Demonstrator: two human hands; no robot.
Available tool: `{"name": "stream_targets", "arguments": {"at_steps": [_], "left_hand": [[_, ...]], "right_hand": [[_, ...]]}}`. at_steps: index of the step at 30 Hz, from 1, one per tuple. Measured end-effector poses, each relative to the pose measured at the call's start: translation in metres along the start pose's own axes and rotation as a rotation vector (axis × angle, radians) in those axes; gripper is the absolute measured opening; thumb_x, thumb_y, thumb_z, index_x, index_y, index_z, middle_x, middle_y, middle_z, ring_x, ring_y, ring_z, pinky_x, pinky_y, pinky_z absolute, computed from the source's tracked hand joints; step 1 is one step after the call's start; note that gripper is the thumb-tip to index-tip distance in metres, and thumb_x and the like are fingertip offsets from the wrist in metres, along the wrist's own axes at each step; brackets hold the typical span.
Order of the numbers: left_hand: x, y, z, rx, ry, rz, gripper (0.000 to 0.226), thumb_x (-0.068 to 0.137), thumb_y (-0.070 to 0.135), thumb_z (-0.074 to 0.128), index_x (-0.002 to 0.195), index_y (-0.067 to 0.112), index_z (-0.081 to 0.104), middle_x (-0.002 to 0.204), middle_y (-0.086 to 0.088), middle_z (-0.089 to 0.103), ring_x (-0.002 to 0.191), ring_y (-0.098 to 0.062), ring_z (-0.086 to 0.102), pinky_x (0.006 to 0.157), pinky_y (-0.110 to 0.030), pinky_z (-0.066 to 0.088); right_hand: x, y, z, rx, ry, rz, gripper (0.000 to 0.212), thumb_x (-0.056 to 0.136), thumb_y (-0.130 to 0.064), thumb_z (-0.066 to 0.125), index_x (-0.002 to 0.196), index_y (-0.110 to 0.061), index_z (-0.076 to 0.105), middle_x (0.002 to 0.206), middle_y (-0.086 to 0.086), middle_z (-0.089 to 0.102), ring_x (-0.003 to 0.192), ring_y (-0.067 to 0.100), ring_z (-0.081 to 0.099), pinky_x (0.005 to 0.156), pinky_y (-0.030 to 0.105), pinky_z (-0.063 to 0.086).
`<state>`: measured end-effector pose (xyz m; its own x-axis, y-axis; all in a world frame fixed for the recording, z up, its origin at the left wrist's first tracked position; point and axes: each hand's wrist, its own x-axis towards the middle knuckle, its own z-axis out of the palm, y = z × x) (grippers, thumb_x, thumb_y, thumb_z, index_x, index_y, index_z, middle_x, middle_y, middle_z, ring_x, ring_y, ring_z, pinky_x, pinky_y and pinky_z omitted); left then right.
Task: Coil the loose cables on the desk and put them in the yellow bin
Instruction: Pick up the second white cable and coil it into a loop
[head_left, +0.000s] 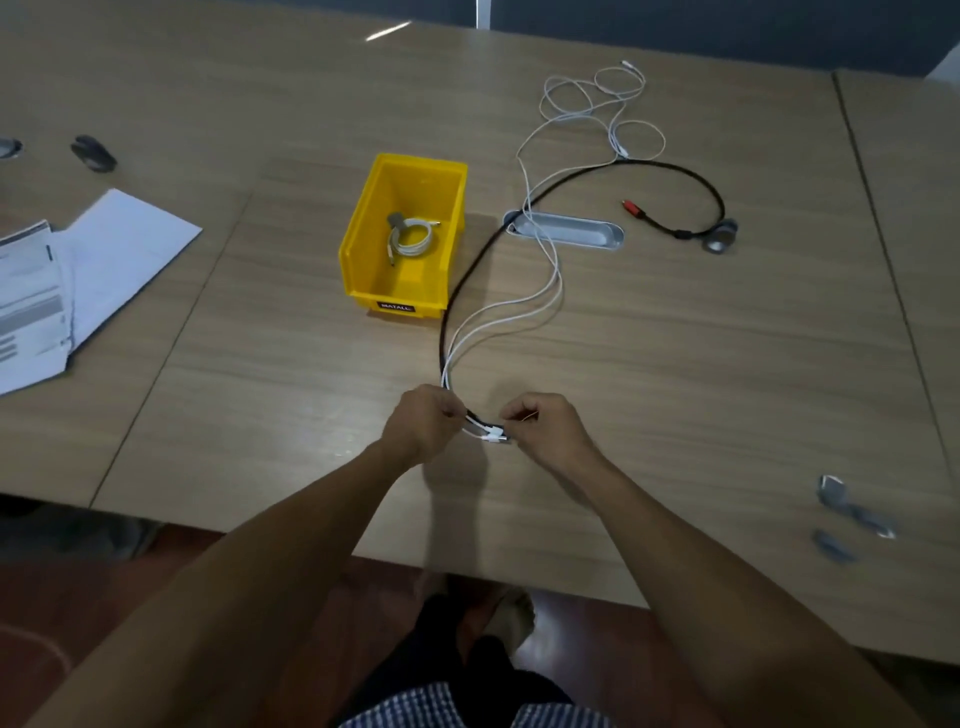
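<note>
Hands meet near desk edge: left hand (423, 423) and right hand (545, 428) pinch ends of black cable (470, 270) and white cables (550, 249) together, likely to start coiling; bin (363, 244) ahead holds one coil (413, 236)

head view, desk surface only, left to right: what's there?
papers → black object → yellow bin, one coiled white cable inside → left hand → right hand, both pinching cable ends → metal grommet tray → red plug → grey tape roll → grey bits.
</note>
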<state>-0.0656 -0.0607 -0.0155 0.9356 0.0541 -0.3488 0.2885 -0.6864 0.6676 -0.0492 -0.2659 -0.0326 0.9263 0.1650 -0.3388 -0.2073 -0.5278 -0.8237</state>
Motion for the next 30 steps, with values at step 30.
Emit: {"name": "stream_targets", "arguments": {"at_steps": [30], "left_hand": [[0.02, 0.046, -0.05, 0.521, -0.147, 0.741, 0.016, 0.102, 0.036, 0.052, 0.11, 0.023, 0.057, 0.102, -0.003, 0.068, 0.096, -0.027, 0.059, 0.075, -0.042, 0.048]], "right_hand": [[-0.004, -0.076, -0.068, 0.223, 0.141, 0.034, 0.01, 0.092, 0.002, 0.071, 0.089, 0.011, 0.07, 0.07, 0.009, 0.065, 0.049, 0.008, 0.054, 0.049, 0.019, 0.041]]}}
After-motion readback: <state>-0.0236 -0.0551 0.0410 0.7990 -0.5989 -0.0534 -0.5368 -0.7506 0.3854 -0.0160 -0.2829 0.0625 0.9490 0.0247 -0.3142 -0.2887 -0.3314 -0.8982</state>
